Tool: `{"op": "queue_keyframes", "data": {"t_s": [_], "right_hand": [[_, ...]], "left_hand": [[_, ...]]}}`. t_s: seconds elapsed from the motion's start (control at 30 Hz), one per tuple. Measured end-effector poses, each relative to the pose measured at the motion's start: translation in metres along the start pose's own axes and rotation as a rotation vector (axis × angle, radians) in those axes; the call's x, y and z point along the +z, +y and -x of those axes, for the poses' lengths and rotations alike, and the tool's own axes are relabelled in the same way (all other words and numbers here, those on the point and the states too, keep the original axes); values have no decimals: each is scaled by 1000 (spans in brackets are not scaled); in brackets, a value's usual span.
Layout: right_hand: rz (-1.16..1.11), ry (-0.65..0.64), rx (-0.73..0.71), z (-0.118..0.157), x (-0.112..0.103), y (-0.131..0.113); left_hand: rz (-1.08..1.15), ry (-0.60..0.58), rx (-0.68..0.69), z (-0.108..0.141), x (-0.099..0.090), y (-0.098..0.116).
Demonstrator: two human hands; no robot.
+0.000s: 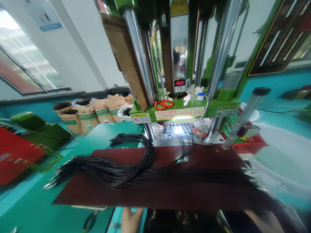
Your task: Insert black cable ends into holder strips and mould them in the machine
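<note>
My left hand [131, 219] is at the front edge of a dark red-brown board [155, 199], its fingertips hidden at or under the edge. At the lower right, my right hand [264, 221] is blurred beside the ends of the black cables, and its fingers cannot be made out. A thick bundle of black cables [116, 171] lies across the board, curving back in a loop on the left. Several thin cables [186, 150] run from the board into the green press [179, 108], under its lit edge.
Red-handled scissors [164, 104] and a blue-and-white spool [200, 96] rest on the press. A green table [46, 213] extends left, with a small coiled cable [89, 221] near the front. Paper sacks [88, 118] stand behind. At right are a red tray [252, 145] and a large white tub [284, 161].
</note>
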State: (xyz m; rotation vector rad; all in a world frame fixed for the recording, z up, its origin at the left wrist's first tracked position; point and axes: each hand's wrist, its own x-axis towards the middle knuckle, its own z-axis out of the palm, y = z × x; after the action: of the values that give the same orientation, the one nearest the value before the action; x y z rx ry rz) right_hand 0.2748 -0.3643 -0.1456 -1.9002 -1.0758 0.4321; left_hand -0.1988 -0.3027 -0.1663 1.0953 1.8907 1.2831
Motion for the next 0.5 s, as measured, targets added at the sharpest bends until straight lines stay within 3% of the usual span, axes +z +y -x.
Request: {"op": "queue_keyframes", "data": {"t_s": [0.3, 0.5], "right_hand": [[-43, 25, 183, -2, -4, -10], [-62, -130, 177, 4, -15, -44]], "left_hand": [[10, -33, -32, -6, -4, -3], [-39, -57, -51, -9, -8, 4]]}}
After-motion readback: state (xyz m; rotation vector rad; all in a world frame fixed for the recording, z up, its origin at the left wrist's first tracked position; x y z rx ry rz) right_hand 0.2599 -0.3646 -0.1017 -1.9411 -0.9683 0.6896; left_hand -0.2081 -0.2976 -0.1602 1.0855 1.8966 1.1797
